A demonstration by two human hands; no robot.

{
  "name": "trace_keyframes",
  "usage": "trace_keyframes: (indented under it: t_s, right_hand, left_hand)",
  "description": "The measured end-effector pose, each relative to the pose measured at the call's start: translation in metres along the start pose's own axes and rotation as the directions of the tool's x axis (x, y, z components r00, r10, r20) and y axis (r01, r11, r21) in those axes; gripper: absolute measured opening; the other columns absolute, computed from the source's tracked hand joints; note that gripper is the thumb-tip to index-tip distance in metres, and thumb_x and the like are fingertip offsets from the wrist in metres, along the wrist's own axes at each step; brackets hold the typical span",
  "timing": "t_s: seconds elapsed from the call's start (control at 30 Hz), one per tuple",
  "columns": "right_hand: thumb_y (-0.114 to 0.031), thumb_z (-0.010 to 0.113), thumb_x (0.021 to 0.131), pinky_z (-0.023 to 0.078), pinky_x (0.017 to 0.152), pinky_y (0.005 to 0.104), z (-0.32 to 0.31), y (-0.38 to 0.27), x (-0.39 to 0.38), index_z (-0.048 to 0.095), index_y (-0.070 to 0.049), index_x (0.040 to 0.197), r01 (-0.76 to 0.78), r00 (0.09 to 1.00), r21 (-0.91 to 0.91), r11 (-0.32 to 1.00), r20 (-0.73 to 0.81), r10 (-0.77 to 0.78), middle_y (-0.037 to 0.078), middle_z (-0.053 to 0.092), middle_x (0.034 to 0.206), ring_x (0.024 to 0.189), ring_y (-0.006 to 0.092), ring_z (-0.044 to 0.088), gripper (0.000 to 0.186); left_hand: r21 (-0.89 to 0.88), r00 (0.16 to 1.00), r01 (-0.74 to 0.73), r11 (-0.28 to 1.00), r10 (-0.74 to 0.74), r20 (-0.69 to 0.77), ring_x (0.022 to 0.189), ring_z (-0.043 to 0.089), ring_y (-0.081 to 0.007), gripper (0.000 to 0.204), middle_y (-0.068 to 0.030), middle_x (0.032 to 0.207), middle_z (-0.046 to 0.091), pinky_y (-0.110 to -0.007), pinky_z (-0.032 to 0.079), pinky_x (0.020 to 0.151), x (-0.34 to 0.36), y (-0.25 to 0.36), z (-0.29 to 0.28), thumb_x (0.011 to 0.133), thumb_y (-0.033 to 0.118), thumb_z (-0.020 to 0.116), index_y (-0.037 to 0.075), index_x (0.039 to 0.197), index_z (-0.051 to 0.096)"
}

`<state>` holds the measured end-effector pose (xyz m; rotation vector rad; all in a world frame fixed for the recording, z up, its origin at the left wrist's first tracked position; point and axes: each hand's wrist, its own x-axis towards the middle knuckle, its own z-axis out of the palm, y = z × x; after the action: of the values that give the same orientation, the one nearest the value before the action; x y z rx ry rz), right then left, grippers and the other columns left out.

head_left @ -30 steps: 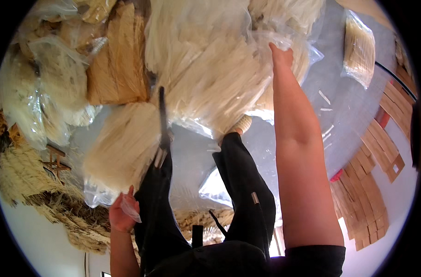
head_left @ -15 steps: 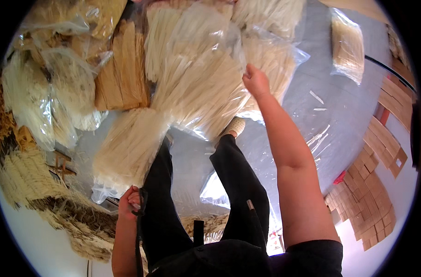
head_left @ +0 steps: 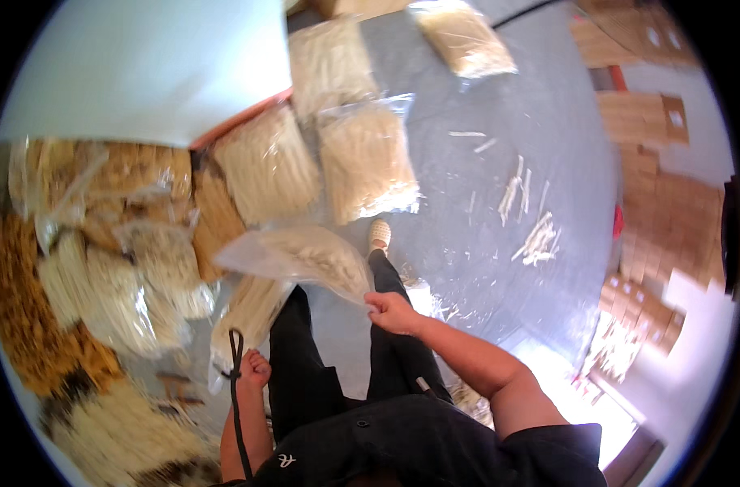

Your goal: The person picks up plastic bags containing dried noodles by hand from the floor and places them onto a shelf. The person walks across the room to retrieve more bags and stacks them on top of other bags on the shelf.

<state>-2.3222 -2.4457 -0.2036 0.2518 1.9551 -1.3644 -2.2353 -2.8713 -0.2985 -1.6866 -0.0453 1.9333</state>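
My right hand (head_left: 392,313) is closed on the edge of a clear plastic bag (head_left: 293,252) of pale dried strips, which stretches leftward, tilted and blurred, in front of my legs. Another clear bag (head_left: 252,318) of long pale strips lies by my left leg. My left hand (head_left: 256,369) is in a fist at that bag's near end and seems to grip its edge; the fingertips are partly hidden. Beside this fist hangs a black looped cord (head_left: 235,365).
Ahead lie more bags of strips (head_left: 368,158), (head_left: 266,166). Clear bags (head_left: 126,284) and brown dried material (head_left: 29,300) pile up at left. Loose strips (head_left: 539,239) scatter on the grey floor. Cardboard boxes (head_left: 670,211) stack at right; a pale panel (head_left: 159,73) stands far left.
My right hand has drawn the large bag off the others, toward me and left. My left hand stays closed near the other bag's end. The view has turned, showing more floor and the pale panel.
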Motion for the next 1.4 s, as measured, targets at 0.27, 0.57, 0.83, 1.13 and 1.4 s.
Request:
trace_keyframes:
  t_s: [0.27,0.57,0.83,1.13,1.4]
  right_hand:
    - [-0.006,0.047,0.069,0.03,0.048,0.0264,-0.046,-0.037,-0.181,0.036,-0.004,0.068,0.135,0.928,0.536,0.834,-0.364,0.084,0.001,0.028,0.055,0.053,0.0084,0.031,0.011]
    - [-0.004,0.045,0.068,0.029,0.049,0.029,-0.107,0.01,-0.385,0.034,-0.003,0.067,0.518,0.637,0.37,0.771,-0.769,-0.059,0.004,0.024,0.056,0.055,0.0107,0.03,0.012]
    - [-0.01,0.057,0.073,0.029,0.048,0.0264,-0.122,0.08,-0.465,0.04,-0.004,0.067,0.436,0.235,0.564,0.701,-0.824,0.516,-0.003,0.03,0.056,0.056,0.006,0.032,0.019]
    - [-0.002,0.056,0.071,0.021,0.032,0.0207,-0.177,0.176,-0.581,0.035,-0.013,0.059,0.862,-0.337,0.271,0.428,-0.324,0.884,-0.005,0.035,0.049,0.038,0.0042,0.03,0.027]
    - [0.001,0.053,0.072,0.017,0.03,0.02,-0.211,0.178,-0.683,0.03,-0.014,0.059,0.866,-0.495,0.06,0.496,-0.02,0.868,-0.005,0.031,0.046,0.034,0.0036,0.026,0.03]
  left_hand:
    - [0.912,0.978,0.112,0.394,-0.207,-0.03,0.039,0.027,-0.0083,0.03,0.0061,0.045,0.025,-0.022,0.024,0.037,-0.135,-0.087,0.129,0.084,0.024,0.039,0.016,0.056,0.033]
    - [0.935,0.973,0.118,0.334,0.15,-0.176,0.039,0.025,-0.0083,0.029,0.0063,0.045,0.025,-0.023,0.024,0.037,-0.041,-0.262,0.284,0.085,0.02,0.037,0.016,0.057,0.031]
    - [0.981,0.981,0.164,0.101,0.092,-0.173,0.039,0.025,-0.0081,0.028,0.0064,0.045,0.025,-0.023,0.024,0.037,0.015,-0.439,0.374,0.085,0.018,0.037,0.016,0.058,0.032]
    - [0.741,0.971,-0.11,-0.663,-0.231,-0.063,0.038,0.024,-0.0076,0.025,0.0069,0.045,0.023,-0.023,0.024,0.037,0.12,-0.664,0.447,0.084,0.016,0.037,0.015,0.059,0.035]
    - [0.89,0.899,0.409,-0.201,-0.078,-0.431,0.032,0.023,-0.0045,0.02,0.0084,0.041,0.026,-0.02,0.023,0.03,0.191,-0.91,0.433,0.079,0.012,0.037,0.015,0.059,0.04]
